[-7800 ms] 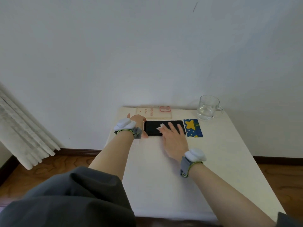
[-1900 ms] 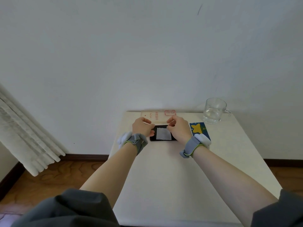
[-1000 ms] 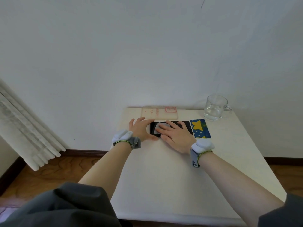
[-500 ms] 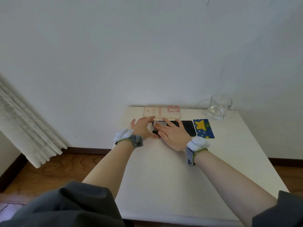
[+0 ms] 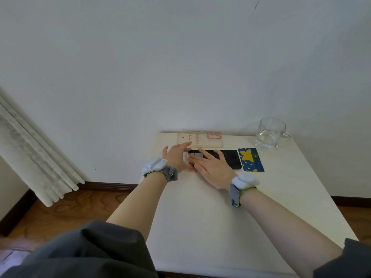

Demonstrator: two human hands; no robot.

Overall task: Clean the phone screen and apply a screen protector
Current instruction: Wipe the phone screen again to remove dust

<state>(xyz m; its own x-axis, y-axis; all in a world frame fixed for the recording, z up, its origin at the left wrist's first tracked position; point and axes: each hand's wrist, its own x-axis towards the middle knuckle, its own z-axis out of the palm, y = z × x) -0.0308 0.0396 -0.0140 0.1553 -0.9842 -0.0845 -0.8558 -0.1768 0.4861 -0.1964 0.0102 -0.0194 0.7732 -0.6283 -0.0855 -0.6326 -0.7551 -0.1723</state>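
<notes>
A black phone (image 5: 230,160) lies screen-up, lengthwise, near the far edge of the white table (image 5: 210,227). My right hand (image 5: 212,165) lies flat over the phone's left half, its straight fingers pressing a small grey-white wipe (image 5: 195,156) onto the screen's left end. My left hand (image 5: 176,157) rests on the table at the phone's left end with its fingers spread, steadying it. Only the right part of the screen shows.
A clear phone case (image 5: 200,139) with red print lies just behind the phone by the wall. A blue packet with a yellow star (image 5: 250,159) lies right of the phone. A glass mug (image 5: 270,134) with water stands at the far right corner.
Earlier both hands held the unfolded wipe above the phone. Since then my right hand has laid it flat on the screen and slid it leftward to the phone's left end.
</notes>
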